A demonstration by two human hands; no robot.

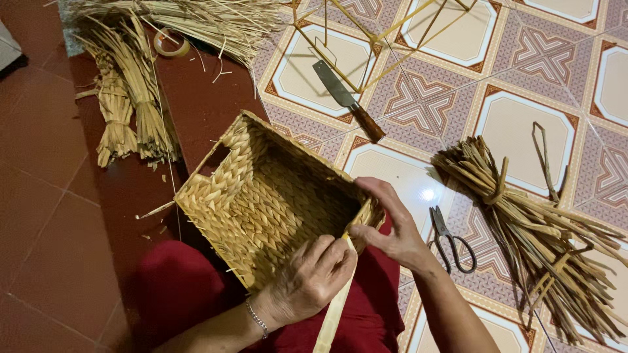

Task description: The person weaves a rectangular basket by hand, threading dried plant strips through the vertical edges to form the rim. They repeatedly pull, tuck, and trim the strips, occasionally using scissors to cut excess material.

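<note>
A rectangular woven straw basket (261, 189) rests tilted on my lap, its opening facing up and right. My left hand (314, 274) is closed on a flat pale straw strip (333, 314) that runs from the basket's near corner down past my knee. My right hand (392, 229) pinches the basket's rim at that same corner, fingers over the edge. A bracelet sits on my left wrist.
Black scissors (451, 242) lie on the patterned tile just right of my right hand. A knife with a wooden handle (347, 101) lies beyond the basket, under a yellow wire frame (379, 33). Straw bundles lie at the right (530, 229) and upper left (131, 98); a tape roll (171, 44).
</note>
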